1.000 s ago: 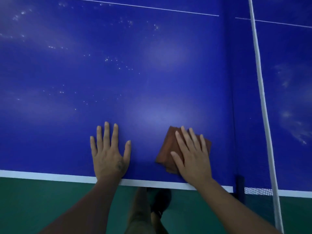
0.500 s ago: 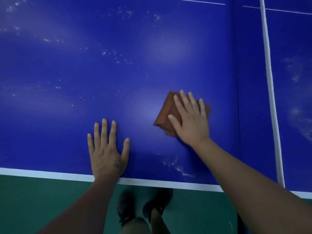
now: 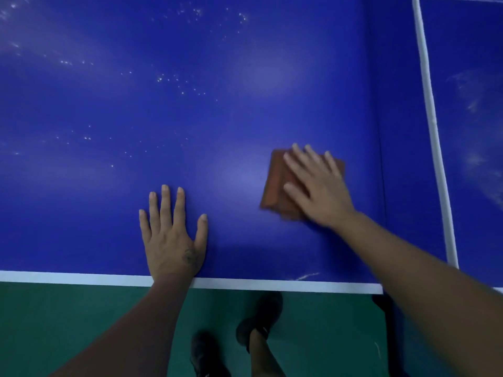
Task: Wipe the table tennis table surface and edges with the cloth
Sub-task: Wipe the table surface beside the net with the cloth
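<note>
At the far left and top of the blue bench (image 3: 190, 118), scattered white specks (image 3: 179, 83) lie on the surface in several loose clusters, too many and too small to count, so that stretch looks unwiped. Next comes the left hand (image 3: 171, 240), its grip spread flat with fingers apart, palm pressed on the bench just inside the white edge line (image 3: 68, 278); it holds nothing, sits where it sat a second ago, and seems to serve as a brace. Right of it, the right hand (image 3: 318, 189) presses a folded brown cloth (image 3: 275, 183) against the surface with flat, open fingers, pinning rather than pinching it. A second ago the cloth was close to the near edge; half a second ago it had been pushed away, leaving pale smears near the edge line; now it sits at about that same distance, blurred by motion, and only one faint streak (image 3: 307, 276) is left there. That suggests back-and-forth strokes are clearing this patch, with the speckled left side and the edges yet to do. Further right runs the white net cord (image 3: 432, 131), with the second half of the bench beyond it showing pale smudges. Counted: two hands, one cloth, one cord, and two dark shoes (image 3: 258, 319) on the green floor (image 3: 54, 322) below.
</note>
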A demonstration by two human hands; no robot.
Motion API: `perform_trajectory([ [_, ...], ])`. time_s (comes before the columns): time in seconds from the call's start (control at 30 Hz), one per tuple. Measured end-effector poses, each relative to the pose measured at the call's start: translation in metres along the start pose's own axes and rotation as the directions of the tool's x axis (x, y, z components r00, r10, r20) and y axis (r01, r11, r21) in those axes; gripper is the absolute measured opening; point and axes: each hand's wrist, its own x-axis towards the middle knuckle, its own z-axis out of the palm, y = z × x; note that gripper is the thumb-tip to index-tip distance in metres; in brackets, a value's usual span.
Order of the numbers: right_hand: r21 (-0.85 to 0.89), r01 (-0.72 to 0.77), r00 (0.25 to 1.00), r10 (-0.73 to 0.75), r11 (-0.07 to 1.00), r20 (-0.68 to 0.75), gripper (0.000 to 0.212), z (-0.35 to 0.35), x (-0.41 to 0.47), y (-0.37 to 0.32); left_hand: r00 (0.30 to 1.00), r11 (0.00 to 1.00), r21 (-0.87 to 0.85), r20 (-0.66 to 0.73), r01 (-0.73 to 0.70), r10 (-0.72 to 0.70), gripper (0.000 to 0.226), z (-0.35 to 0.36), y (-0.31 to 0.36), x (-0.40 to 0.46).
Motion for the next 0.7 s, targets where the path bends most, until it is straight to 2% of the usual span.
perform_trajectory([
  [0.07, -0.011, -0.122, 0.993, 0.122, 0.992, 0.003, 0.066, -0.007, 0.015, 0.012, 1.0, 1.0, -0.011, -0.002, -0.001, 0.001, 0.076, 0.0, 0.0, 0.0],
  [0.13, -0.029, -0.166, 0.986, 0.166, 0.986, -0.012, 0.066, -0.004, 0.011, 0.01, 1.0, 1.0, -0.021, -0.003, -0.007, 0.007, 0.076, 0.0, -0.001, -0.001],
  [0.33, -0.021, -0.364, 0.929, 0.362, 0.931, -0.081, 0.07, 0.02, -0.086, -0.051, 1.0, 0.999, -0.053, 0.01, -0.007, 0.007, 0.077, -0.003, 0.0, -0.002],
  [0.4, -0.021, -0.309, 0.948, 0.306, 0.951, -0.082, 0.071, 0.032, -0.12, -0.088, 1.0, 0.999, -0.052, 0.02, -0.011, 0.012, 0.077, -0.005, 0.0, -0.002],
  [0.5, 0.011, -0.118, 0.993, 0.118, 0.993, -0.025, 0.073, 0.046, -0.157, -0.128, 0.999, 0.999, -0.047, 0.051, -0.011, 0.014, 0.079, -0.006, -0.001, -0.003],
  [0.63, 0.043, 0.147, 0.988, -0.149, 0.988, 0.049, 0.07, 0.039, -0.16, -0.112, 0.999, 0.999, -0.049, 0.05, -0.017, 0.019, 0.078, -0.005, -0.002, -0.003],
  [0.7, 0.038, 0.075, 0.996, -0.077, 0.996, 0.041, 0.064, 0.029, -0.142, -0.08, 0.999, 0.999, -0.044, 0.038, -0.018, 0.019, 0.078, -0.003, -0.003, -0.004],
])
